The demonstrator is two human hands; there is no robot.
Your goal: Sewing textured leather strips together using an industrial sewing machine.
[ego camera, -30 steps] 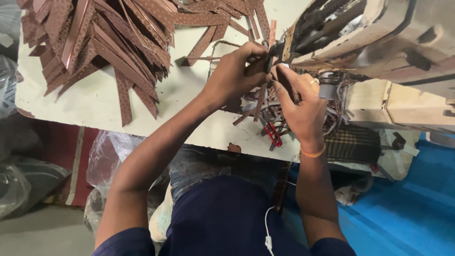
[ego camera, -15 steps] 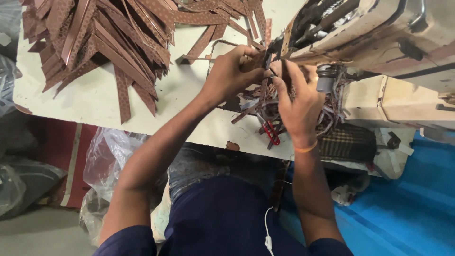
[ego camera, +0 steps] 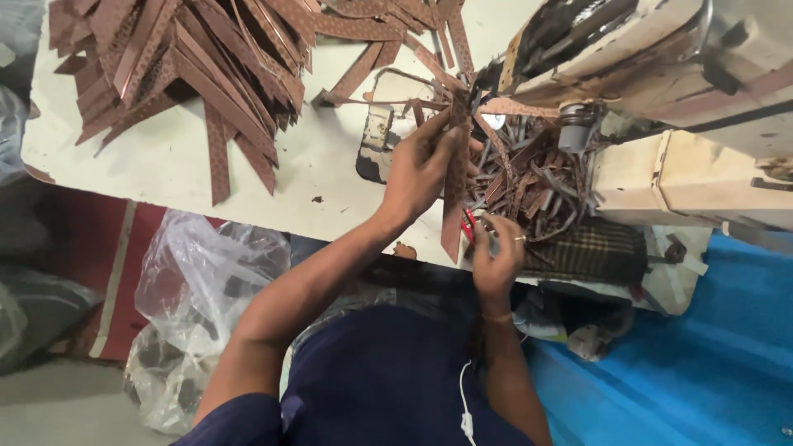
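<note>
My left hand (ego camera: 421,165) pinches a long brown patterned leather strip (ego camera: 453,206) that hangs toward the table's front edge. The strip's upper end lies by the sewing machine's needle area (ego camera: 487,103). My right hand (ego camera: 497,258) is lower, at the table's front edge, just right of the strip's lower end. Its fingers are curled around a small red-handled tool (ego camera: 469,221). A tangle of cut brown strips (ego camera: 529,177) lies between the two hands and the machine.
A large heap of brown strips (ego camera: 190,58) covers the back left of the white table (ego camera: 165,173). The cream sewing machine (ego camera: 677,74) fills the upper right. A checked cloth (ego camera: 595,248) hangs at the table edge. Clear plastic bags (ego camera: 190,281) sit on the floor at left.
My right hand has dropped from beside the machine to the table's front edge. My left hand has moved slightly down, and the strip now hangs lengthwise below it.
</note>
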